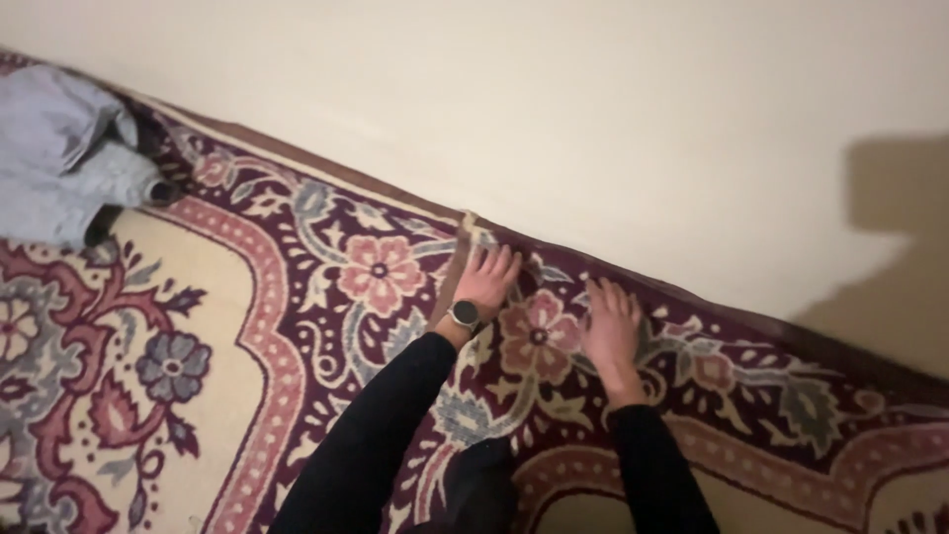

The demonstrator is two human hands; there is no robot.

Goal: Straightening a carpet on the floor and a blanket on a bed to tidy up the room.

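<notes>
We see a plain cream wall [593, 109] filling the upper part of the view, its foot running on a slant from upper left to lower right. A soft dark shadow [895, 247] falls across it at the right. At far left a crumpled grey-blue cloth [59, 148] lies near the wall.

My left hand [486, 280] lies flat on the rug [297, 326], at the edge where one rug seems to overlap the next, though I cannot tell which is on top. My right hand [611, 324] lies flat on the rug just to its right, apart from it. Beyond both hands the rug's border meets the wall [554, 109]. Far to the left, a bundle of cloth [61, 153] sits on the rug against that wall.
</notes>
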